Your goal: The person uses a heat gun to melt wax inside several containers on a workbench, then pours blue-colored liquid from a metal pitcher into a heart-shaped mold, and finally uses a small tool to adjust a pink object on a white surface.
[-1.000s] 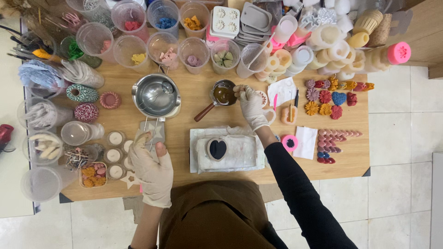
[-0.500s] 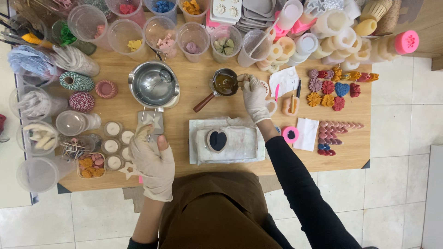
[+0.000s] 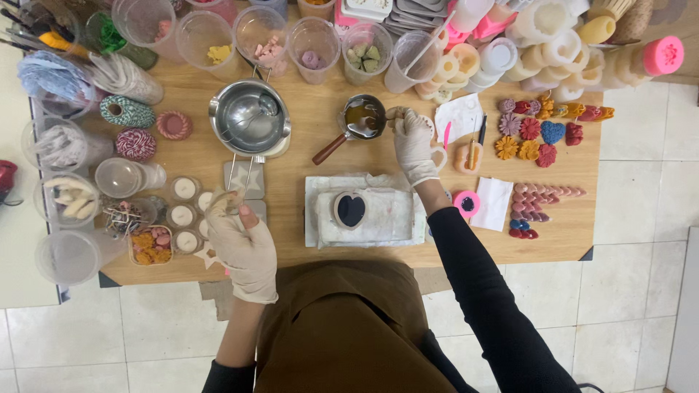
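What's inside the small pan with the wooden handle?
The small pan holds a dark amber liquid. The right hand is at its rim; whether the gloved fingers hold anything cannot be told. The bottom of the pan is hidden by the liquid.

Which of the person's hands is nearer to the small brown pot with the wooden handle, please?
The right hand: it sits just beside the small brown pot's rim. The left hand is far off, near the table's front edge.

Wooden table [image 3: 320, 251], pale tiled floor [image 3: 641, 291]
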